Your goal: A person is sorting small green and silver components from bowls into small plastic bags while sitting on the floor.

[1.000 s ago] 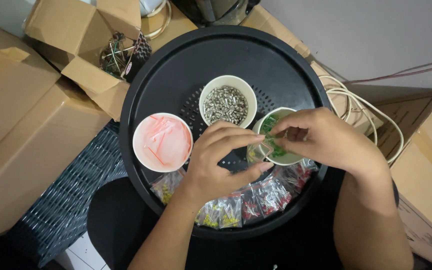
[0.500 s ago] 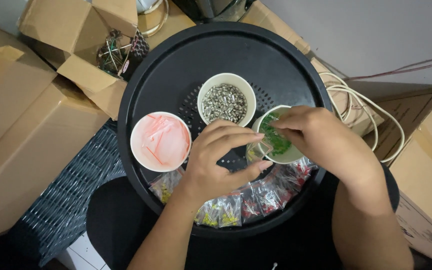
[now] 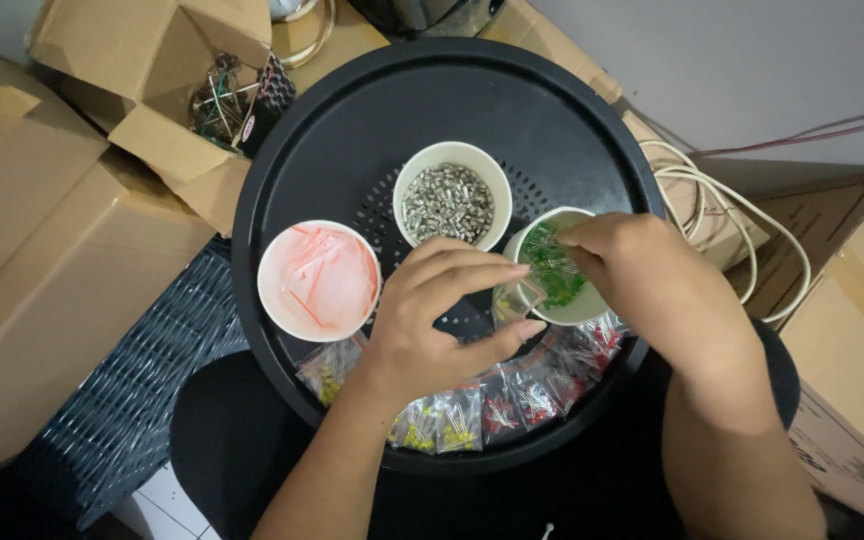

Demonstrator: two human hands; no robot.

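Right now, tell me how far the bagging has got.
Done: filled bags of yellow parts and red parts line the black tray's near edge. In hand: left hand holds a small clear bag; right hand reaches into the green-parts cup. Left: green parts remain.

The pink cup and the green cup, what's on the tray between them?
In the head view, the left hand lies between pink cup and green cup.

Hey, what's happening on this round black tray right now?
A person sits over a round black tray that holds three cups. The left hand pinches a small clear bag at the rim of the cup of green parts, and the right hand reaches into that cup. A cup of silvery parts, a cup of pink strips and filled little bags lie nearby.
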